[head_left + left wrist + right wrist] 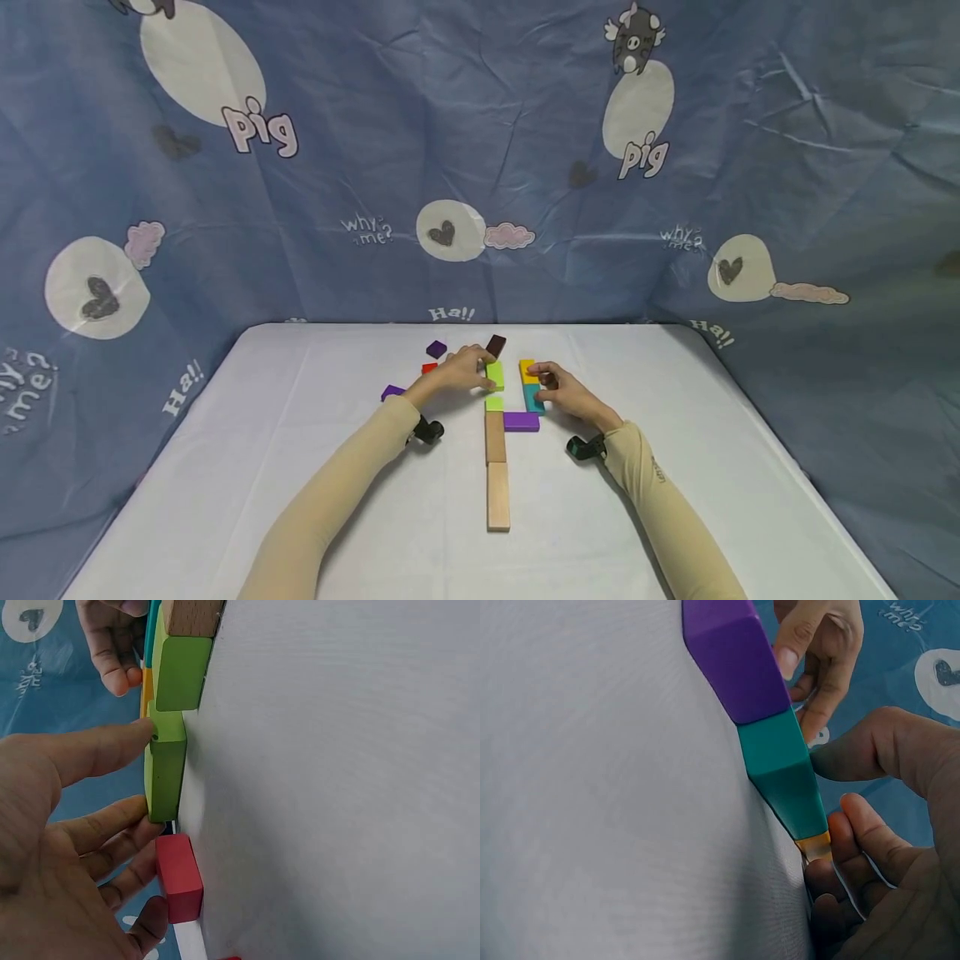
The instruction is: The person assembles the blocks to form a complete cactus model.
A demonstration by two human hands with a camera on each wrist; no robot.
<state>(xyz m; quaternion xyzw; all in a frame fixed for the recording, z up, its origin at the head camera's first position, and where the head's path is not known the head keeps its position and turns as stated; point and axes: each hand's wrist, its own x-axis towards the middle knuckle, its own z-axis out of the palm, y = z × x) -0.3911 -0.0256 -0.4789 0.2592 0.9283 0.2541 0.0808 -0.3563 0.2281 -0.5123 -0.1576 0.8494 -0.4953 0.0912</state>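
In the head view my left hand (463, 370) pinches a lime green block (495, 377) end to end between thumb and fingers; the left wrist view shows the thumb at the near end. A second lime green block (182, 673) lies just before it, in line with two wooden blocks (496, 437). My right hand (568, 392) is beside a teal block (784, 776) and a yellow block (527, 367) laid end to end. Its thumb is right at the teal block's top edge, with loosely bent fingers by the yellow one. A purple block (521, 422) joins the teal block to the wooden row.
Beyond the left hand are a dark brown block (497, 345) and a dark purple block (437, 349). A red block (180, 877) and another purple block (391, 392) lie near the left forearm. Blue printed cloth (465, 150) hangs behind the white table (315, 517).
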